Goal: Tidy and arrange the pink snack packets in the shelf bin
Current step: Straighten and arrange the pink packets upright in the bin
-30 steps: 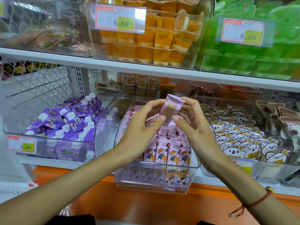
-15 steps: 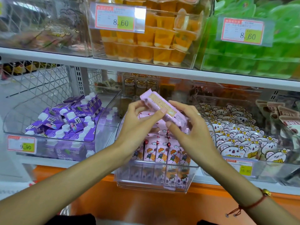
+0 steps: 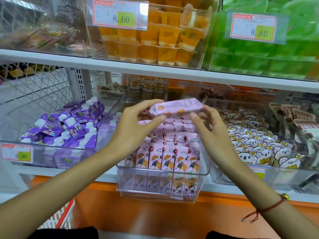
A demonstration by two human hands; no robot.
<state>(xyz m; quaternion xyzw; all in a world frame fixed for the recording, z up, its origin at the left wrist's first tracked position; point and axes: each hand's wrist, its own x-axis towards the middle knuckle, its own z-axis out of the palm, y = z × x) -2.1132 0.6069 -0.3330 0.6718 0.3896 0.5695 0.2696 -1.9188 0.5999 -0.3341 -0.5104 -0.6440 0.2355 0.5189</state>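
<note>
Rotated from its earlier tilt, packet (image 3: 175, 107) now lies level above the bin (image 3: 162, 185), pinched at its ends between left hand (image 3: 136, 128) and right hand (image 3: 213, 130).

Pink snack packets (image 3: 165, 159) printed with an orange-haired cartoon child fill the clear shelf bin (image 3: 162, 185), purple white-capped cartons (image 3: 69, 128) sit left, white flower-dotted koala packs (image 3: 255, 144) right, orange jelly cups (image 3: 155, 42) above
</note>
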